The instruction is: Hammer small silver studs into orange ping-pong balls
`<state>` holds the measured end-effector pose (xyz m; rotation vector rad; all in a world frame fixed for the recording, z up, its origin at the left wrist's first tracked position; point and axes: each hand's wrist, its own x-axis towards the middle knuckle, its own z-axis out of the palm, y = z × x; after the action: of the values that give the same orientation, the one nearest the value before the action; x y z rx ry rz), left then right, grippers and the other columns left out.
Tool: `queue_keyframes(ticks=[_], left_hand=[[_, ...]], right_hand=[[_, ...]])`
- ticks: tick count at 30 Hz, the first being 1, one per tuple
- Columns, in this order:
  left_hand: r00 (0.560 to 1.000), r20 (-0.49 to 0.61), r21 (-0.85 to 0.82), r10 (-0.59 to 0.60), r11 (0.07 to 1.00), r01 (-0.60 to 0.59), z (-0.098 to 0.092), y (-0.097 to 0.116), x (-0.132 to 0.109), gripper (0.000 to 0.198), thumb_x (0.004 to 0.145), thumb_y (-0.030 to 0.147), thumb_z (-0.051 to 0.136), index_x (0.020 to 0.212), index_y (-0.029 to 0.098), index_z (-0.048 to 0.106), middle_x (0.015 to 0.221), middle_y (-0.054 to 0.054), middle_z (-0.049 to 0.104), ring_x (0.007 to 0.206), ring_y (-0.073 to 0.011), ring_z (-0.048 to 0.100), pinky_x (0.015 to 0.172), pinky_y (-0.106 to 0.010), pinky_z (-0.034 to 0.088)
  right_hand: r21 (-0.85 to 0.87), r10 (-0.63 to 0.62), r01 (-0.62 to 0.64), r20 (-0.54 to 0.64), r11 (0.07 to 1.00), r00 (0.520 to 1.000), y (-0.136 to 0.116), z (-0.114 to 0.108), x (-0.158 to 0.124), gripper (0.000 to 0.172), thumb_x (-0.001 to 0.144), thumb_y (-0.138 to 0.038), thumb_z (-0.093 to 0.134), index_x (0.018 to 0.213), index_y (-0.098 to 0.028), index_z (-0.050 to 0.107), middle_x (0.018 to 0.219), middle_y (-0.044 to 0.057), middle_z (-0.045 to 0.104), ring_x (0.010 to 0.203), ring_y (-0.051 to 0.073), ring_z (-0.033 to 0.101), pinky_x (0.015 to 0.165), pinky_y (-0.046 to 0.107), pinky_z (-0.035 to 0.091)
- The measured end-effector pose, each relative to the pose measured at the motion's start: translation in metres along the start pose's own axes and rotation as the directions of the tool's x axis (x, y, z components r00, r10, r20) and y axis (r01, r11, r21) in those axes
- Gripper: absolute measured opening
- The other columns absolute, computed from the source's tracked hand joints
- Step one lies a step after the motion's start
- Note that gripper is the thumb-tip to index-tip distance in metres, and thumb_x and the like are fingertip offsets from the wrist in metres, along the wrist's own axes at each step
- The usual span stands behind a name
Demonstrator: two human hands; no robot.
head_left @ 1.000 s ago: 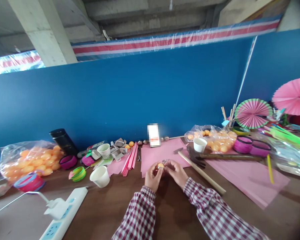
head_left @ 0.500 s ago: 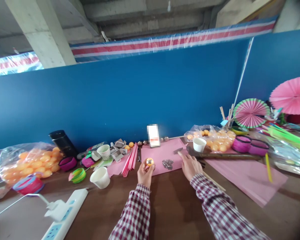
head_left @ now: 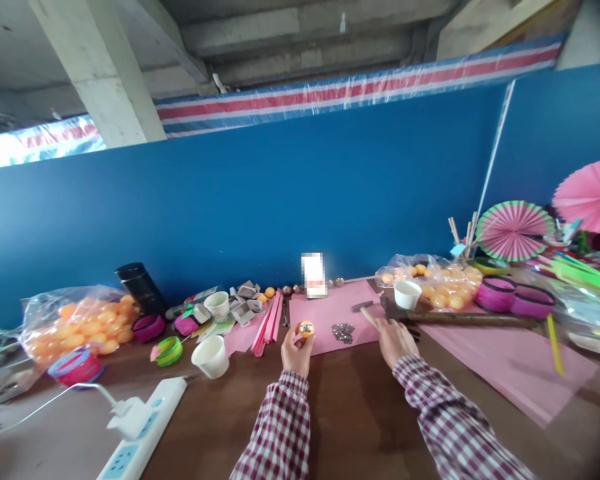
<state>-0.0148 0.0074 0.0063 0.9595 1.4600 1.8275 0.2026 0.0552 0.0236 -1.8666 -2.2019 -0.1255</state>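
Observation:
My left hand (head_left: 296, 352) is closed round an orange plastic ball (head_left: 307, 329) with shiny silver metal on its upward side, held over the near left edge of a pink sheet (head_left: 325, 310). My right hand (head_left: 398, 341) lies at the sheet's right edge, fingers curled over the pale wooden handle of a small hammer (head_left: 370, 316). The hammer's dark head points away from me and rests on or just above the sheet; which, I cannot tell. Between my hands sits a small pile of silvery metal pieces (head_left: 343, 332).
A white cup (head_left: 407, 295) and a bag of orange balls (head_left: 445, 283) stand right, by a long dark bar (head_left: 445, 319). On the left are another white cup (head_left: 211, 357), a power strip (head_left: 143, 433), a black bottle (head_left: 136, 288) and a second ball bag (head_left: 85, 327).
The view has shifted slightly, so everything sits a little further right. My right hand has slid back along the hammer, showing more handle. My left hand still holds the ball.

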Motion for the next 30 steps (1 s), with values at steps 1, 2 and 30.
queue_keyframes(ticks=[1, 2, 30], left_hand=[[1.0, -0.001, 0.014, 0.009, 1.0, -0.009, 0.0, -0.001, 0.0, 0.047, 0.054, 0.018, 0.069, 0.099, 0.012, 0.057, 0.095, -0.009, 0.06, 0.068, -0.0127, 0.06, 0.065, -0.026, 0.051], [1.0, 0.001, 0.029, 0.013, 1.0, -0.013, -0.001, -0.002, 0.001, 0.048, 0.054, 0.018, 0.069, 0.1, 0.012, 0.057, 0.096, -0.01, 0.06, 0.068, -0.0127, 0.06, 0.065, -0.026, 0.05], [0.996, 0.065, 0.102, -0.054, 0.994, 0.048, 0.001, -0.005, 0.001, 0.042, 0.058, 0.025, 0.065, 0.098, 0.012, 0.059, 0.083, -0.007, 0.064, 0.062, -0.0112, 0.057, 0.058, -0.022, 0.046]], right_hand=[[0.013, 0.005, -0.005, -0.001, 1.0, 1.0, -0.001, -0.001, 0.0, 0.031, 0.08, -0.01, 0.03, 0.098, -0.019, 0.053, 0.082, 0.006, 0.057, 0.074, 0.015, 0.05, 0.067, 0.026, 0.032], [0.022, 0.009, -0.008, -0.01, 1.0, 1.0, -0.002, -0.003, -0.001, 0.032, 0.08, -0.011, 0.03, 0.101, -0.02, 0.052, 0.082, 0.006, 0.056, 0.074, 0.015, 0.05, 0.065, 0.026, 0.032], [0.048, -0.423, 0.488, -0.43, 0.871, 0.798, -0.046, -0.022, -0.031, 0.043, 0.082, -0.013, 0.036, 0.123, -0.027, 0.04, 0.093, 0.005, 0.059, 0.078, 0.013, 0.053, 0.067, 0.024, 0.039]])
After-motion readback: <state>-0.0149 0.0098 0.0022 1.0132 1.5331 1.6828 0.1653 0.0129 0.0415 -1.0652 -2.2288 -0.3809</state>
